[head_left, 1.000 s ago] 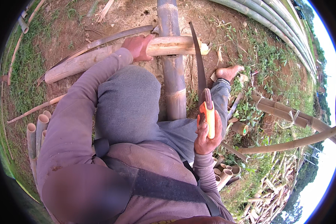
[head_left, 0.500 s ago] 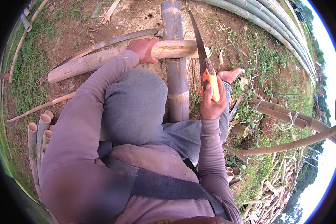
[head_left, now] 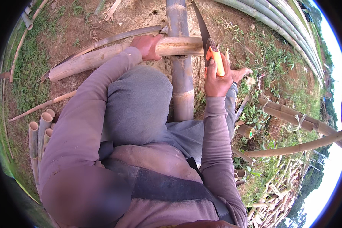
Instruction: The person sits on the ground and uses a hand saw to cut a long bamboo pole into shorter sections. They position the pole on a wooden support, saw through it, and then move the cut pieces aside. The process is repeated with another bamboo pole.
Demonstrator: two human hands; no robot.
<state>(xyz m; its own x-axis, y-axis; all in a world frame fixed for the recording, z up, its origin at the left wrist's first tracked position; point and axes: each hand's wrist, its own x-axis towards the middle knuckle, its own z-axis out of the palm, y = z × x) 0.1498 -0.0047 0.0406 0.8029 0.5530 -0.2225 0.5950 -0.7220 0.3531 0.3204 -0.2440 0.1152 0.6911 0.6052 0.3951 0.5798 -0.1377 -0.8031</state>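
A pale wooden log [head_left: 85, 64] lies across a thick bamboo pole [head_left: 180, 79], its right end past the pole. My left hand [head_left: 147, 47] is wrapped over the log just left of the pole, gripping it from above. In my right hand [head_left: 219, 80] is a hand saw [head_left: 202, 27] with an orange handle [head_left: 216, 62], fingers closed round the grip. The saw's dark blade points away from me and stands at the log's right end. Whether its teeth touch the wood I cannot tell.
A split bamboo strip [head_left: 117, 37] curves behind the log. Long green bamboo poles [head_left: 262, 24] lie at the far right. Several cut bamboo tubes [head_left: 45, 123] stand at left. Tied poles [head_left: 285, 114] and a heap of offcuts [head_left: 279, 192] are at right. My bare foot [head_left: 241, 73] rests near the saw.
My right hand has pushed the saw forward, away from me, along the log's end. My left hand stays on the log, and the view has shifted slightly.
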